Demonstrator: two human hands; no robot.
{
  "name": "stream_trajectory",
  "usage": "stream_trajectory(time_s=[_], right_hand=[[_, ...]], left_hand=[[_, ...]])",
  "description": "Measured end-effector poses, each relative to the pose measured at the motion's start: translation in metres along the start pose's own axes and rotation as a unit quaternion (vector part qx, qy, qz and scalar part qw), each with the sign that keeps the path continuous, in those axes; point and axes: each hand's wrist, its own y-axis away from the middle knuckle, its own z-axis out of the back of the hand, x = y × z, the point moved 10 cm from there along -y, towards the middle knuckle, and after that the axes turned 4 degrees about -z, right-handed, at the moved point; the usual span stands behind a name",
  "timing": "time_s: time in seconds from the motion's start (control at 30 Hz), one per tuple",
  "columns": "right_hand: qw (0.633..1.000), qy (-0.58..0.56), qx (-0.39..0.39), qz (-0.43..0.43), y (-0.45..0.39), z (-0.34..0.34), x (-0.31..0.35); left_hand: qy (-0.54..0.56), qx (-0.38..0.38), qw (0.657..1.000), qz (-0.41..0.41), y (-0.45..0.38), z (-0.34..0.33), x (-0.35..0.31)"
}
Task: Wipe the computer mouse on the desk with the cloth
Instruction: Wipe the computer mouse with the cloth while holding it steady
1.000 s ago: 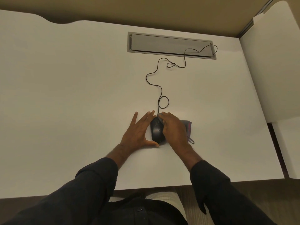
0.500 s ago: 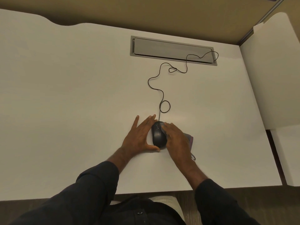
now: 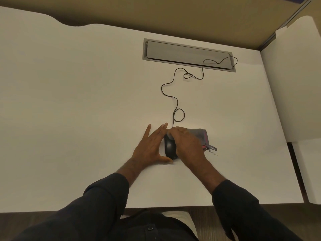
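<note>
A black wired computer mouse (image 3: pixel 169 146) lies on the white desk (image 3: pixel 78 105), near its front middle. My left hand (image 3: pixel 150 144) rests flat against the mouse's left side, fingers spread, thumb curled under its rear end. My right hand (image 3: pixel 186 145) presses a grey cloth (image 3: pixel 201 134) with a pink edge onto the front and right side of the mouse. Most of the cloth is hidden under that hand; its right part sticks out on the desk.
The mouse's thin black cable (image 3: pixel 175 100) loops back across the desk to a grey cable hatch (image 3: pixel 188 53). A white side panel (image 3: pixel 293 84) stands at the right. The desk's front edge (image 3: pixel 165 208) lies close to my body.
My right hand has slid the cloth forward over the mouse's front, so more of the cloth shows at the right. The left hand stays against the mouse.
</note>
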Motion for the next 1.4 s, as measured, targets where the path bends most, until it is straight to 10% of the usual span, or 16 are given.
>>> stream_trajectory(time_s=[0.33,0.6,1.4], right_hand=[[0.987,0.068,-0.131,0.063,0.055,0.005,0.007],[0.961,-0.192,-0.121,-0.156,0.049,0.000,-0.039],[0.982,-0.027,-0.165,-0.088,0.013,0.003,-0.025]], left_hand=[[-0.019,0.003,1.000,-0.003,0.000,-0.003,0.000],[-0.022,-0.001,1.000,-0.010,-0.001,-0.004,0.002],[-0.019,-0.010,1.000,-0.009,-0.001,-0.003,0.000]])
